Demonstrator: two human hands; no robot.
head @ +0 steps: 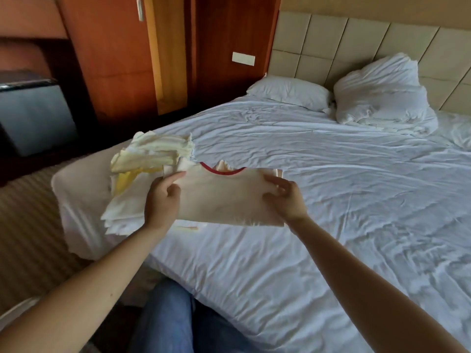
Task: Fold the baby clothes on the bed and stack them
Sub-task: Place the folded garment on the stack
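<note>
Several pale garments sat in a pile (pixel 137 169) at the near left corner of the bed (pixel 331 194), cream and yellow pieces crumpled on top and flatter white ones beneath. We could not tell which of these were already folded.

Just right of the pile, our left hand (pixel 163 200) gripped the left edge of a shirt (pixel 224 200), fingers curled under the cloth and thumb on top. The shirt hung stretched between both hands, lifted off the sheet, with its red collar (pixel 224 171) on the far side and its hem toward us. Both sleeves appeared to be tucked in already, so its outline was nearly a rectangle. Our right hand (pixel 285 197) pinched the right edge, thumb and fingertips closed on the fabric.

We judged the step in hand to be the fold of this one shirt, with the sides done and the crosswise fold not yet made. The next move would call for bringing collar and hem together, either in the air or after laying the shirt on the bare sheet ahead of us, while keeping the tucked sleeves from slipping out. After that it would need carrying left onto the stack.

Farther right the bed lay wide and wrinkled, with pillows (pixel 290 91) against the headboard.
</note>
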